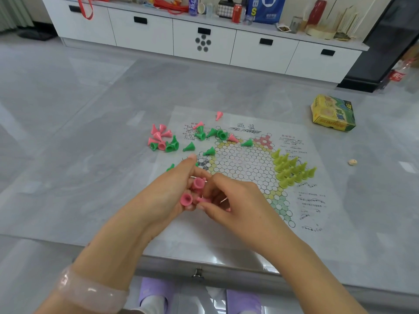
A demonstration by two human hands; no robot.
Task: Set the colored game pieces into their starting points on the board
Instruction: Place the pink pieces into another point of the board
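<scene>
Yellow and green cardboard box [332, 113] lies on its side at the far right of the grey table [68, 155], near flap open toward the viewer; contents cannot be made out. Paper Chinese checkers board [247, 164] lies flat on the table, a star of printed circles with text blocks around it. Yellow-green cone pieces [292, 169] stand upright, packed into the star's right point. Green cone pieces [212, 137] lie tipped and scattered over the board's upper left, some off the sheet. A loose heap of pink cone pieces [159, 135] mixed with green sits on the table just left of the board; one pink cone [218, 115] lies alone near the board's far edge. Cones are small, hollow, flared at the base. Both hands meet over the board's near-left corner. Left hand [167, 196] is cupped, fingers curled around several pink pieces [192, 191], two open bases facing up. Right hand [235, 200] pinches one pink piece against the left hand's cluster, remaining fingers curled. Pale pink bangle [90, 291] on left wrist. A small beige round object [352, 162] rests on the table right of the board.
</scene>
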